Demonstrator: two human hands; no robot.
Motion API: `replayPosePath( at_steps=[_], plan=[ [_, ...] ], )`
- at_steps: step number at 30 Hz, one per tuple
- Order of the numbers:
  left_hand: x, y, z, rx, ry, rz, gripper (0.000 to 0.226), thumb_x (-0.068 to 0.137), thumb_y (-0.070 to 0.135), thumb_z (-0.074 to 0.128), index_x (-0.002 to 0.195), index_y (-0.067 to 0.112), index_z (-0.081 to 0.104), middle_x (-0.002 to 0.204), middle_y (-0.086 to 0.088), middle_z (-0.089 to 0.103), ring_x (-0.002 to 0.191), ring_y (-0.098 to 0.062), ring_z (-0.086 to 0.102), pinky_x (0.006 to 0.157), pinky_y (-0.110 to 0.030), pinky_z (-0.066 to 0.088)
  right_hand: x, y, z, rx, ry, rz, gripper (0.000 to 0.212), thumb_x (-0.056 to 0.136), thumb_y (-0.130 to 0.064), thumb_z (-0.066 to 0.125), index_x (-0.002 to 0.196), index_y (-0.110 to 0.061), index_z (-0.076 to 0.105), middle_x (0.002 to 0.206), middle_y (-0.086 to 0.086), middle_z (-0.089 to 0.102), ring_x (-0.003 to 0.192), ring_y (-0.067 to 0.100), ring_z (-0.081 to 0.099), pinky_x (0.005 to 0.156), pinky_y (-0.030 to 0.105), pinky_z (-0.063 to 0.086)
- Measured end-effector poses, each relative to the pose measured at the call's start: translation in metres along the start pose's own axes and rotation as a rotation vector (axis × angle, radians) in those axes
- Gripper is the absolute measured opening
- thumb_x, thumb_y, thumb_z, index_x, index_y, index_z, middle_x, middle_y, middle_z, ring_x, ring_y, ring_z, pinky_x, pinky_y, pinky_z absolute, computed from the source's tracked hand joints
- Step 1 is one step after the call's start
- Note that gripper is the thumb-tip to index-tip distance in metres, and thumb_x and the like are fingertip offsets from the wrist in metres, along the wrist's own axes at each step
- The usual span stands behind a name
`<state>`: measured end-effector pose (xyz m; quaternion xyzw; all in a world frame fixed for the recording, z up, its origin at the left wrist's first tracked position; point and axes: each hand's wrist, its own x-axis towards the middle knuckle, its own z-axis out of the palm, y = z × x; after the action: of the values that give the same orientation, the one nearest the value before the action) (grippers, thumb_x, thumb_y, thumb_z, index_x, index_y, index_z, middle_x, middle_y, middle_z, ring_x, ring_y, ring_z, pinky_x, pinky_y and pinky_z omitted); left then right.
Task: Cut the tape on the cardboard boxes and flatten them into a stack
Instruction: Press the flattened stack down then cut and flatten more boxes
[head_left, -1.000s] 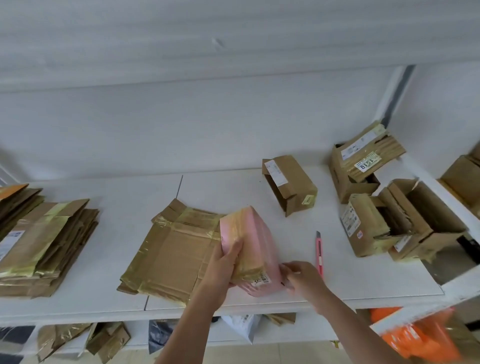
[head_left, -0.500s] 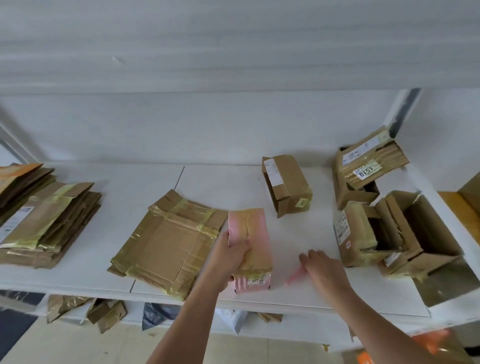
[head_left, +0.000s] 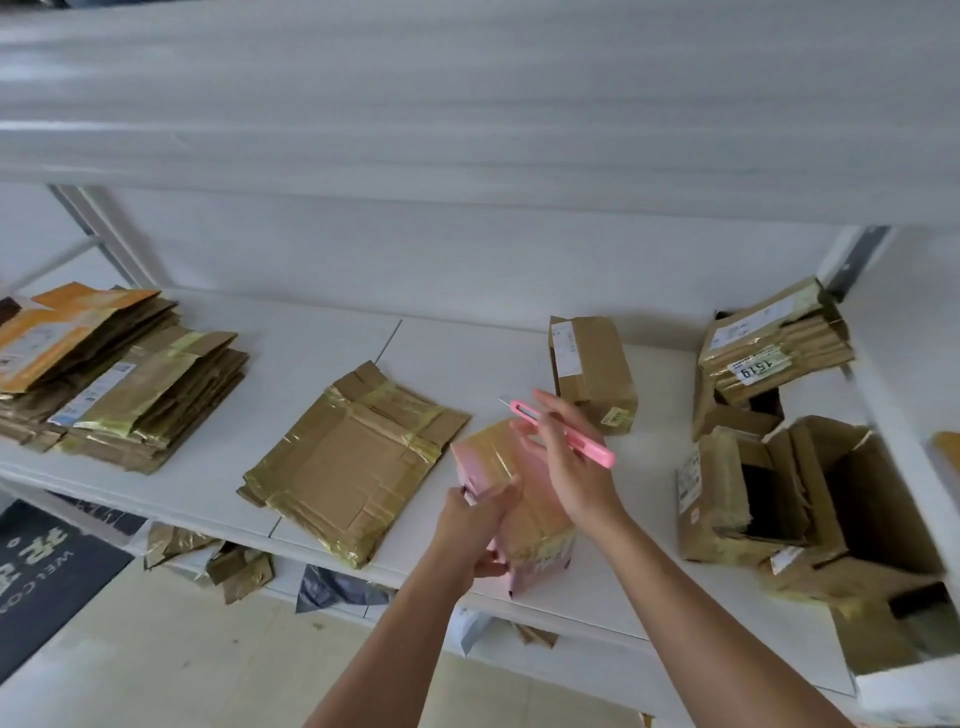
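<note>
A pink box wrapped in yellowish tape (head_left: 524, 525) stands on the white shelf (head_left: 291, 358) near its front edge. My left hand (head_left: 478, 525) grips its near left side. My right hand (head_left: 566, 467) hovers over the box top and holds a pink utility knife (head_left: 563, 434), its blade pointing left and away. A flattened pile of taped brown cardboard (head_left: 353, 462) lies just left of the pink box. A bigger stack of flattened boxes (head_left: 119, 374) sits at the far left of the shelf.
A small brown box (head_left: 592, 369) stands behind my hands. At the right are several opened brown boxes (head_left: 810, 509) and one with a 1519 label (head_left: 774, 348). Cardboard scraps (head_left: 228, 566) lie on the lower shelf, a dark mat (head_left: 47, 571) on the floor.
My right hand picked the pink knife up from the shelf and brought it over the pink box. The left hand kept its hold on the box. The view shifted left.
</note>
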<state>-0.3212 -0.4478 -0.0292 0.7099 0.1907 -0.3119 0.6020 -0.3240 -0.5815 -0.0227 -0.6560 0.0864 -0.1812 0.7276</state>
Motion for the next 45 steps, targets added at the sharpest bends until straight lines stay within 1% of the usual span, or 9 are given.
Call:
replayPosePath(
  at_steps=[3, 5, 7, 11, 16, 27, 32, 41, 45],
  plan=[
    [0.002, 0.004, -0.008, 0.024, -0.005, -0.011, 0.076, 0.08, 0.058, 0.071, 0.136, 0.016, 0.042, 0.116, -0.006, 0.066, 0.079, -0.025, 0.07, 0.064, -0.031, 0.057, -0.002, 0.007, 0.006, -0.03, -0.016, -0.042, 0.023, 0.1, -0.003, 0.052, 0.112, -0.011, 0.07, 0.101, -0.004, 0.076, 0.098, 0.016, 0.072, 0.081, 0.024, 0.056],
    [0.007, 0.011, -0.011, -0.004, 0.058, 0.03, 0.076, 0.088, 0.05, 0.066, 0.148, 0.019, 0.032, 0.135, -0.005, 0.055, 0.108, -0.029, 0.061, 0.079, -0.038, 0.052, -0.002, 0.011, 0.004, -0.057, -0.034, -0.042, 0.022, 0.099, -0.003, 0.053, 0.111, -0.008, 0.071, 0.101, -0.009, 0.076, 0.097, 0.009, 0.071, 0.076, 0.017, 0.053],
    [0.009, 0.021, -0.012, -0.038, 0.132, 0.139, 0.071, 0.095, 0.039, 0.06, 0.154, 0.03, 0.022, 0.147, 0.001, 0.042, 0.126, -0.028, 0.049, 0.078, -0.036, 0.049, -0.003, 0.012, 0.001, -0.068, -0.045, -0.046, 0.021, 0.097, -0.002, 0.055, 0.111, -0.004, 0.071, 0.103, -0.008, 0.075, 0.099, 0.007, 0.071, 0.077, 0.016, 0.053],
    [0.009, 0.024, -0.008, -0.082, 0.133, 0.281, 0.04, 0.103, 0.027, 0.047, 0.142, 0.036, 0.043, 0.134, 0.002, 0.051, 0.102, -0.018, 0.058, 0.063, -0.032, 0.053, -0.002, 0.009, -0.001, -0.114, -0.077, -0.129, 0.015, 0.092, -0.001, 0.064, 0.101, -0.01, 0.071, 0.101, -0.004, 0.075, 0.097, 0.013, 0.071, 0.081, 0.021, 0.054],
    [0.007, 0.021, -0.009, -0.102, 0.11, 0.305, 0.033, 0.103, 0.03, 0.047, 0.136, 0.032, 0.047, 0.118, 0.009, 0.053, 0.088, -0.009, 0.06, 0.057, -0.03, 0.055, 0.004, 0.01, 0.007, -0.27, -0.114, -0.154, 0.006, 0.092, -0.003, 0.062, 0.094, -0.009, 0.063, 0.097, -0.003, 0.071, 0.091, 0.009, 0.068, 0.077, 0.023, 0.055],
    [0.012, 0.021, -0.017, -0.089, 0.042, 0.306, 0.025, 0.101, 0.03, 0.051, 0.126, 0.03, 0.051, 0.128, 0.009, 0.051, 0.086, -0.009, 0.059, 0.058, -0.032, 0.056, 0.007, 0.018, 0.008, -0.486, -0.169, -0.224, 0.004, 0.093, -0.002, 0.06, 0.091, -0.006, 0.059, 0.097, 0.003, 0.07, 0.092, -0.001, 0.066, 0.074, 0.013, 0.051],
    [0.013, 0.023, -0.02, -0.081, 0.026, 0.305, 0.022, 0.101, 0.029, 0.051, 0.123, 0.031, 0.051, 0.129, 0.008, 0.05, 0.09, -0.012, 0.06, 0.059, -0.032, 0.057, 0.009, 0.02, 0.008, -0.523, -0.206, -0.243, 0.0, 0.094, -0.003, 0.059, 0.094, -0.003, 0.059, 0.098, 0.002, 0.069, 0.092, 0.001, 0.065, 0.074, 0.022, 0.055],
    [0.014, 0.022, -0.018, -0.036, 0.06, 0.308, 0.021, 0.101, 0.03, 0.05, 0.122, 0.03, 0.05, 0.127, 0.007, 0.052, 0.095, -0.02, 0.062, 0.071, -0.045, 0.06, 0.014, 0.011, 0.005, -0.634, -0.311, -0.296, 0.006, 0.092, -0.005, 0.061, 0.091, -0.002, 0.057, 0.09, 0.005, 0.069, 0.078, 0.01, 0.067, 0.062, 0.031, 0.055],
    [0.013, 0.022, -0.016, -0.013, 0.086, 0.309, 0.025, 0.101, 0.03, 0.05, 0.126, 0.027, 0.049, 0.128, 0.007, 0.052, 0.096, -0.024, 0.064, 0.074, -0.052, 0.058, 0.014, 0.007, -0.001, -0.672, -0.361, -0.28, 0.005, 0.092, -0.004, 0.061, 0.091, -0.002, 0.057, 0.089, -0.006, 0.065, 0.079, 0.004, 0.065, 0.06, 0.022, 0.053]
  ],
)
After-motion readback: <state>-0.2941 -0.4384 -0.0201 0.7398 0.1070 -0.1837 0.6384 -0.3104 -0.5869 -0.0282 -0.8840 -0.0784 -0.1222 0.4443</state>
